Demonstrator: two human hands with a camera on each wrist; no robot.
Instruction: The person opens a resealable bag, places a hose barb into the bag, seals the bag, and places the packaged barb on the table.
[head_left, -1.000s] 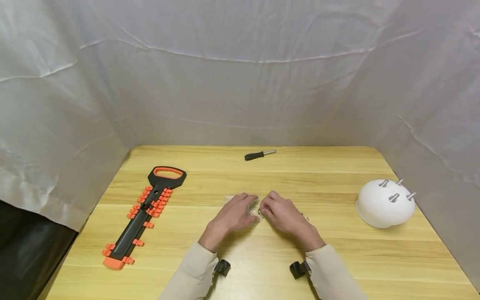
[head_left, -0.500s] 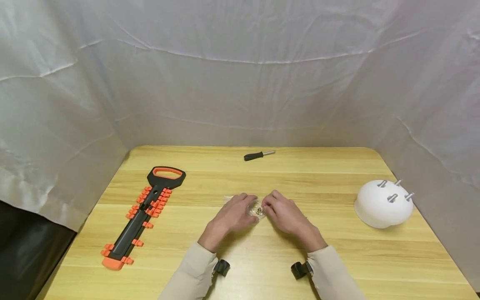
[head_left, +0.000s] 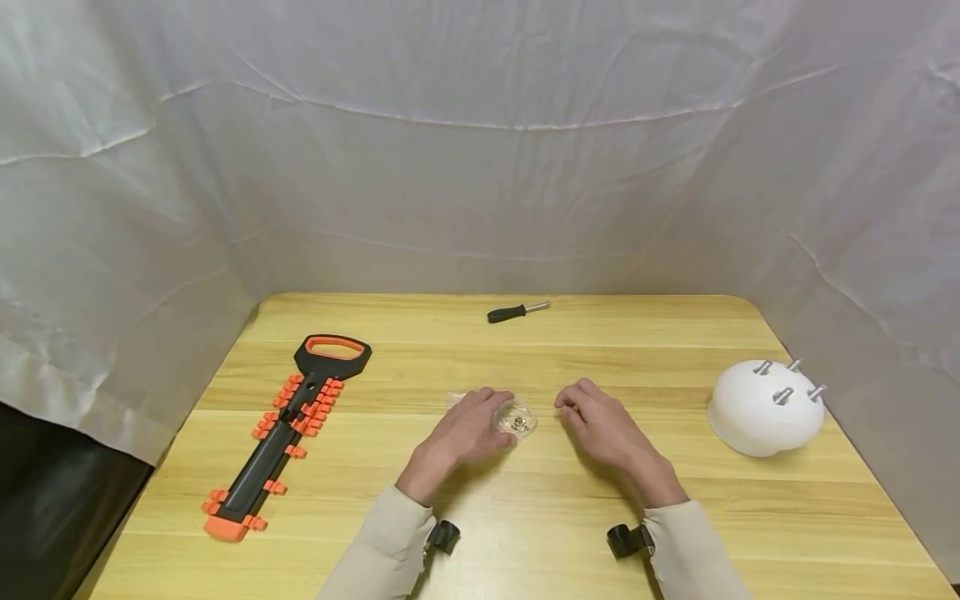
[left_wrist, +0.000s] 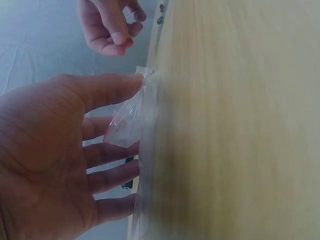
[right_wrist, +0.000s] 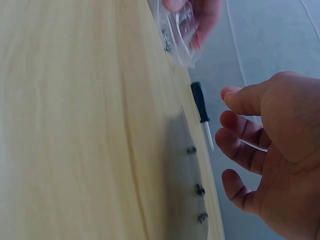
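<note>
A clear plastic bag (head_left: 516, 417) lies on the wooden table in front of me, with small metal screws (head_left: 519, 424) inside its open mouth. My left hand (head_left: 471, 425) holds the bag, thumb on its near side and fingers behind it, as the left wrist view shows. To the right of the bag, apart from it, my right hand (head_left: 603, 425) hovers over the table. Its fingers (right_wrist: 240, 150) are loosely bent, with nothing visible between them. Below that hand, several loose screws (right_wrist: 200, 190) stand in a row on the tabletop, hidden in the head view.
A black-handled screwdriver (head_left: 517, 312) lies near the table's far edge. On the left is a black tool (head_left: 262, 467) with an orange-rimmed handle and orange clips along its sides. A white rounded object (head_left: 761, 412) with several metal studs stands at the right. Grey cloth (head_left: 480, 183) hangs behind.
My right hand has drawn away from the bag's mouth to the right, leaving the screws inside in plain sight. The left hand has stayed at the bag.
</note>
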